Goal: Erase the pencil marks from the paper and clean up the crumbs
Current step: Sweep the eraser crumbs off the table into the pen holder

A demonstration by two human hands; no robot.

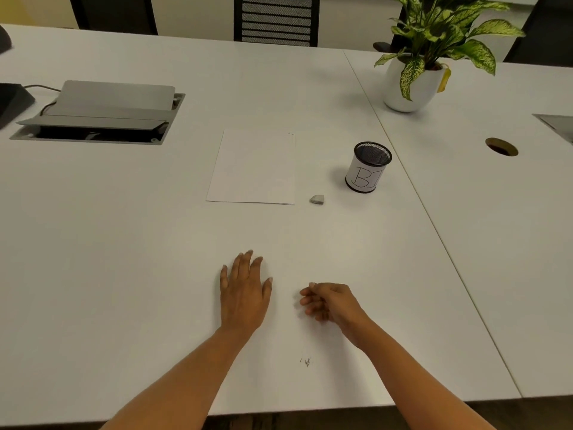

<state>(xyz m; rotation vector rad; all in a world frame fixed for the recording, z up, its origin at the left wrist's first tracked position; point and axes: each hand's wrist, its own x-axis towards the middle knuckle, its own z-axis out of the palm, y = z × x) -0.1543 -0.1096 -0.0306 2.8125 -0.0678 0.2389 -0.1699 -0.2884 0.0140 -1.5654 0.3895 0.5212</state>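
Near table (124, 274) edge: crumbs (307, 362); left hand (243, 296) flat, released; right hand (328, 301) loosely curled, seemingly empty.

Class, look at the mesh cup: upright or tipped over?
Upright. The mesh cup stands on its base on the table, open rim facing up.

Matt white table (124, 243), black wire-mesh metal cup (369, 166), smooth paper (254, 169)
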